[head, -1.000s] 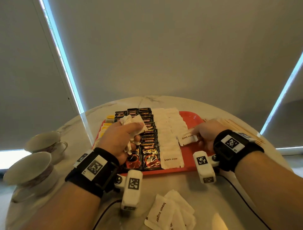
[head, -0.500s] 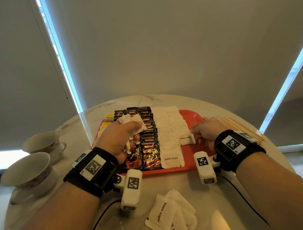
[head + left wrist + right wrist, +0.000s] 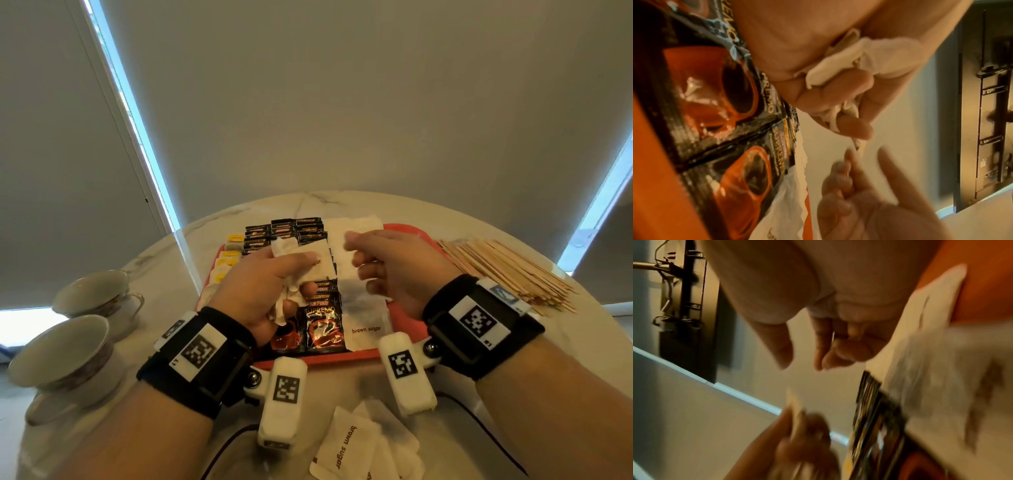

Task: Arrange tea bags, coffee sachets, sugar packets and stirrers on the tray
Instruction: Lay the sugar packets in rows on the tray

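The right hand [image 3: 390,270] has left the tray [image 3: 404,229] empty, fingers loosely curled, reaching toward the sugar packets [image 3: 301,263] bunched in the left hand [image 3: 263,291] for feeding.

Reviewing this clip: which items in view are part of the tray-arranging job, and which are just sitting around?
Part of the job:
- red tray
- coffee sachets
- brown sugar packets on the tray
- yellow-tagged tea bags
- wooden stirrers, on the table
- loose sugar packets nearer the person
- sugar packets gripped in the left hand
- right hand, holding nothing

Just lying about:
- two teacups
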A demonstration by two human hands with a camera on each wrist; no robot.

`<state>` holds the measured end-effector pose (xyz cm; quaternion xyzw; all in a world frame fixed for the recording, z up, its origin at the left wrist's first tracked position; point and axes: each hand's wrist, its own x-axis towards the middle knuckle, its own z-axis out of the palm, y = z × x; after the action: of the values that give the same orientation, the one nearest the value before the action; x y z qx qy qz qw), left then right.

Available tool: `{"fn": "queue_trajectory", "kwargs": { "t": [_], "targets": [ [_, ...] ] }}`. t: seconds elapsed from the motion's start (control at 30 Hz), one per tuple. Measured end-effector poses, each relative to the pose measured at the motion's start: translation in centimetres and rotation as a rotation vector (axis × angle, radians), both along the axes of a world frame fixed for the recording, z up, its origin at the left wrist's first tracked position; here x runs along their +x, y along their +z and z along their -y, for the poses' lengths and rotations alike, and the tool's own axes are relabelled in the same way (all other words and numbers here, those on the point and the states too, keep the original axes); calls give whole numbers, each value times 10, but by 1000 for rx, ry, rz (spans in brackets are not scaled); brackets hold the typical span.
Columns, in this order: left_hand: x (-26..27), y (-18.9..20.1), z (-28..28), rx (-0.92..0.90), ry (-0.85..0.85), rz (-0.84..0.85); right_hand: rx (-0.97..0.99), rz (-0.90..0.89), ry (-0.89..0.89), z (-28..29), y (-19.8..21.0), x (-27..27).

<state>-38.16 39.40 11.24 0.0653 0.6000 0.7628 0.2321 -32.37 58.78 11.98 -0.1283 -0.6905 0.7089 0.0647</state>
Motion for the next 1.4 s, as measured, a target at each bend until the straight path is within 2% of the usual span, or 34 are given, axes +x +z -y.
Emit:
{"fn": "queue_trajectory", "kwargs": {
  "t": [0.1, 0.2, 0.3, 0.43, 0.53, 0.67, 0.73, 0.83, 0.93, 1.03, 1.17, 1.27, 1.4],
  "targets": [
    [5, 0, -3, -18, -15, -28, 81, -50, 143, 24, -1, 4],
    [5, -1, -3, -22, -21, -35, 38, -118, 45, 31, -6, 3],
    [3, -2, -2, -58, -23, -61, -66, -83, -27, 28, -9, 0],
    [3, -3, -4, -86, 8, -104, -75, -53, -47, 24, -9, 0],
    [3, -3, -5, -91, 31, -125, -6, -91, -2, 22, -6, 1],
    [4, 0, -6, -52, 58, -106, 194, -93, 64, 16, 1, -1],
    [4, 0, -6, -53, 62, -100, 286, -88, 66, 12, 5, -2],
    [4, -1, -6, -53, 68, -84, 298, -60, 9, 3, 9, 1],
    [2, -1, -4, -41, 74, -53, 229, 12, -159, -16, 11, 2],
    [-1, 1, 1, 26, 66, 26, 216, 177, -275, -40, 10, 4],
    [3, 8, 4, 103, 50, 93, 301, 402, -314, -58, -1, 12],
    [7, 13, 2, 138, 50, 108, 329, 453, -355, -63, -8, 15],
    [12, 17, -1, 196, 46, 139, 285, 484, -309, -63, -9, 16]
  ]
}}
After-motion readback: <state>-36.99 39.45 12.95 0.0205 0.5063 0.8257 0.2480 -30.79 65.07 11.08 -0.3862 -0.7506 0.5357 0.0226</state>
